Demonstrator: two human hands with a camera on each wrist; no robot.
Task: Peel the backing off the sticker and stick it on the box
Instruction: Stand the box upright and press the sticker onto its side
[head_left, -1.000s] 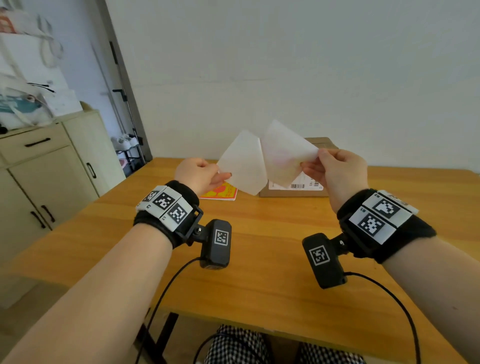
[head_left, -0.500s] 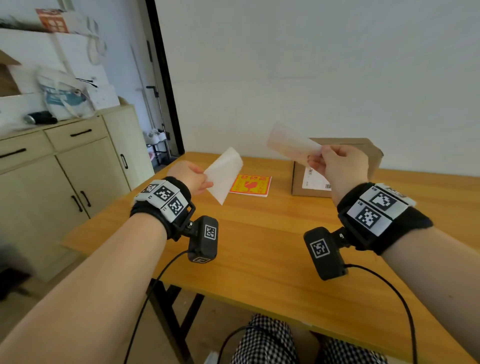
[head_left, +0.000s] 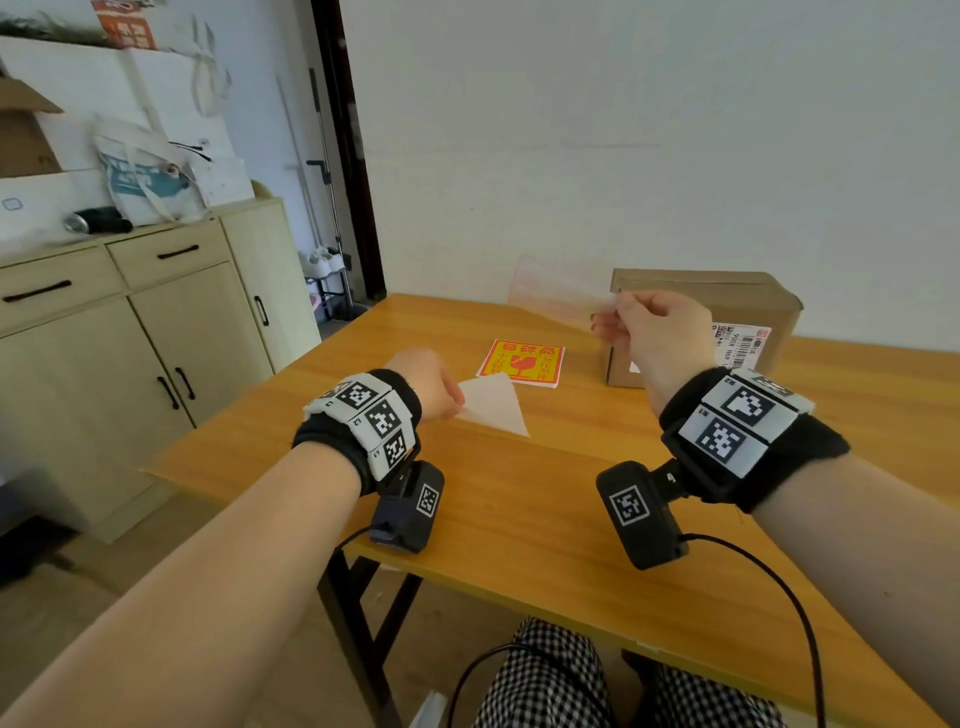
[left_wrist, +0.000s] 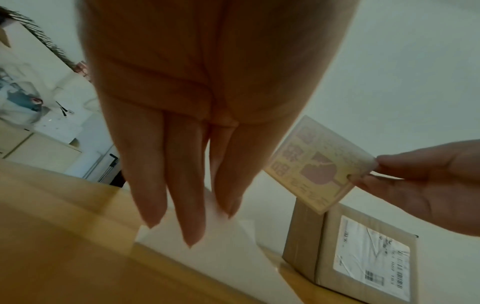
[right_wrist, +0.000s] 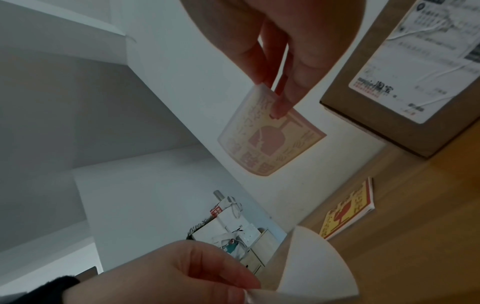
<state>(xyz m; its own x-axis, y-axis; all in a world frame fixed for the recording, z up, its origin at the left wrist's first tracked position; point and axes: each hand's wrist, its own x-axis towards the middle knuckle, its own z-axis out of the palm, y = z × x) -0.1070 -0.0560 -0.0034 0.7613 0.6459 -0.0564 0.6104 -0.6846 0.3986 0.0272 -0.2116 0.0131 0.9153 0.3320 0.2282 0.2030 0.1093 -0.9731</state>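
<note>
My right hand (head_left: 605, 319) pinches one corner of the peeled sticker (head_left: 556, 293), holding it in the air just left of the cardboard box (head_left: 727, 296). The right wrist view shows the sticker (right_wrist: 270, 139) faint and translucent, curling below my fingertips (right_wrist: 281, 102). My left hand (head_left: 431, 384) holds the white backing paper (head_left: 493, 405) low over the table, pinched at a corner as the right wrist view shows (right_wrist: 246, 292). In the left wrist view the backing (left_wrist: 221, 257) lies under my fingers (left_wrist: 182, 185), and the sticker (left_wrist: 317, 164) hangs beyond them.
A stack of orange and yellow stickers (head_left: 522, 362) lies on the wooden table (head_left: 519, 493) between my hands, left of the box. The box carries a white shipping label (head_left: 740, 340). A cream cabinet (head_left: 130, 338) stands to the left of the table.
The backing and the sticker have come fully apart. My left hand has dropped with the backing toward the table. My right hand keeps the sticker raised near the box.
</note>
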